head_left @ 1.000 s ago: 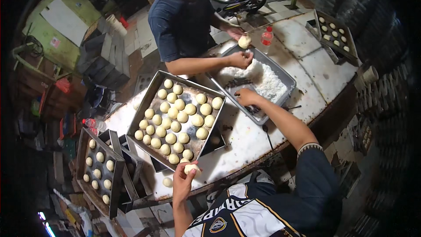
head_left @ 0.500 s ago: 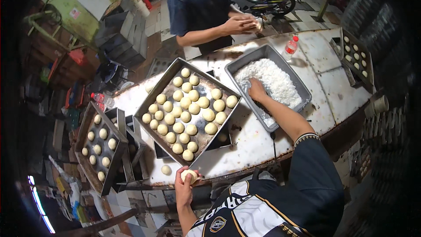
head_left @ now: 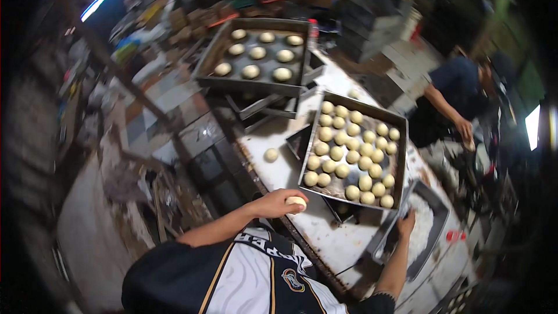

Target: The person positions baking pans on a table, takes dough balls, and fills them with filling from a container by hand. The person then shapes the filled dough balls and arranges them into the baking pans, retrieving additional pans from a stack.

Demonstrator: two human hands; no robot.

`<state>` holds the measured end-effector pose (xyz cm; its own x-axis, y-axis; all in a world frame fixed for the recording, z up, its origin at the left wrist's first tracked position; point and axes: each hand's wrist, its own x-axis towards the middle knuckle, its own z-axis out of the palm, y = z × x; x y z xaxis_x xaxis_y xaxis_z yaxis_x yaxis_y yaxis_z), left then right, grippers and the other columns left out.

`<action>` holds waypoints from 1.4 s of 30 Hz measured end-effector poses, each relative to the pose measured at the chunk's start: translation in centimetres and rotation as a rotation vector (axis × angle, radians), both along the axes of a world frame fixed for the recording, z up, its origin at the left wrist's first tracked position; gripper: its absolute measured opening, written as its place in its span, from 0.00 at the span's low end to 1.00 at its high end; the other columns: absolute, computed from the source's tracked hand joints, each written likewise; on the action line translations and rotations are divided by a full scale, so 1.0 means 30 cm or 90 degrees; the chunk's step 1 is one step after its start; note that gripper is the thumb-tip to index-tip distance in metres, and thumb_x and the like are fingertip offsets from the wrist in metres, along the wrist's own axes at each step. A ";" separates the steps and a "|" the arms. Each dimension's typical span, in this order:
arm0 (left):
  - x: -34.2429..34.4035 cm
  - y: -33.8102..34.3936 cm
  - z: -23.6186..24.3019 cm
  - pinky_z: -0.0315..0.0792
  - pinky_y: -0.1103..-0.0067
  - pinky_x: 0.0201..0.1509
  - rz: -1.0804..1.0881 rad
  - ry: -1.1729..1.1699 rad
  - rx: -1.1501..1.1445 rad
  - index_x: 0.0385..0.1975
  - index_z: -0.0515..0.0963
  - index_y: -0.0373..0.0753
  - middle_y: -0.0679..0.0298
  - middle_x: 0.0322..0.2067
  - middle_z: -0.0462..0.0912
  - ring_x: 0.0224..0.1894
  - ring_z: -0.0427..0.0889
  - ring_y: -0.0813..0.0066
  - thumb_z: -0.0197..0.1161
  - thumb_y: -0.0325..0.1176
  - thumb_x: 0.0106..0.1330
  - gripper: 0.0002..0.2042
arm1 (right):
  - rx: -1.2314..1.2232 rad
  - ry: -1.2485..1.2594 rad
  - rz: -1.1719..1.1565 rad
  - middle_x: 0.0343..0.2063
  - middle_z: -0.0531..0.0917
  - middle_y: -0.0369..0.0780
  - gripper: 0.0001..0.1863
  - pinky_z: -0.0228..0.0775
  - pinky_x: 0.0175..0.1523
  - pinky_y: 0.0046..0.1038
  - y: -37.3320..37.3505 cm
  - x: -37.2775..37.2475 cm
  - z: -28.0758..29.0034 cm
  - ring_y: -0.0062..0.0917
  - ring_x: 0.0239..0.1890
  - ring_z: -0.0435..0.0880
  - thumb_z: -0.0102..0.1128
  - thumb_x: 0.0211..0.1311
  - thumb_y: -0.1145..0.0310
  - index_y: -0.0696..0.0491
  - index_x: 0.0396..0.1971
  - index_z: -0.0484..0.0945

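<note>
My left hand [head_left: 282, 202] grips a pale dough ball [head_left: 295, 202] beside the near-left corner of a square metal tray [head_left: 354, 103] crowded with several round dough balls [head_left: 366, 149]. My right hand [head_left: 406, 225] reaches into a grey plastic tub [head_left: 440, 218] of white powdery or shredded stuff [head_left: 421, 224], at that tray's lower-right side; its fingers are partly hidden there and blurred. A single dough ball [head_left: 271, 154] lies on the pale tabletop [head_left: 277, 174], left of the tray.
A second tray [head_left: 253, 84] with spaced dough balls rests on stacked metal trays at the table's far-left end. A red-capped bottle [head_left: 455, 235] stands right of the tub. Another person [head_left: 450, 90] bends beyond the table at the right, near cluttered floor [head_left: 395, 75].
My view has swung left, shifting the table rightward in the picture. The other person has lowered their hands away from the table. My left hand still grips its ball; my right stays in the tub.
</note>
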<state>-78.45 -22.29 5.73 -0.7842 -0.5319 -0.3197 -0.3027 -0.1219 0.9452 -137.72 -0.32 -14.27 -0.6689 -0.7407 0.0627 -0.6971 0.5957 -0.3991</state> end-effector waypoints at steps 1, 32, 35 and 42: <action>0.008 -0.006 0.007 0.77 0.77 0.58 -0.038 -0.019 0.005 0.61 0.80 0.40 0.65 0.49 0.87 0.51 0.84 0.79 0.67 0.42 0.79 0.18 | 0.022 -0.028 -0.030 0.61 0.82 0.60 0.32 0.71 0.72 0.45 0.003 0.002 0.000 0.51 0.66 0.81 0.65 0.56 0.74 0.63 0.65 0.77; 1.697 -0.782 -0.106 0.80 0.68 0.57 0.591 -0.162 -0.050 0.55 0.82 0.34 0.52 0.47 0.90 0.51 0.90 0.62 0.71 0.38 0.73 0.18 | -0.143 -0.192 0.913 0.51 0.87 0.48 0.36 0.79 0.58 0.40 -1.698 2.885 0.929 0.45 0.49 0.86 0.72 0.64 0.73 0.49 0.73 0.73; 1.823 -0.871 -0.144 0.80 0.70 0.54 0.611 -0.154 -0.034 0.54 0.82 0.33 0.53 0.47 0.90 0.50 0.89 0.64 0.72 0.39 0.72 0.18 | -0.100 -0.251 0.920 0.55 0.84 0.50 0.38 0.77 0.61 0.42 -1.893 3.029 0.889 0.47 0.54 0.84 0.72 0.64 0.72 0.50 0.74 0.71; 2.129 -1.108 -0.329 0.79 0.70 0.54 0.675 -0.196 -0.061 0.56 0.82 0.35 0.55 0.46 0.89 0.48 0.88 0.66 0.71 0.40 0.73 0.18 | -0.203 -0.092 0.751 0.65 0.73 0.60 0.39 0.66 0.73 0.50 -2.485 3.223 0.447 0.58 0.69 0.71 0.72 0.61 0.72 0.54 0.74 0.69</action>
<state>-14.57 -55.53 -4.14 0.1892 -0.9198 -0.3438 -0.3123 -0.3883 0.8670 -41.04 -74.87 -0.85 0.3836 -0.8616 0.3325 -0.6800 -0.5071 -0.5296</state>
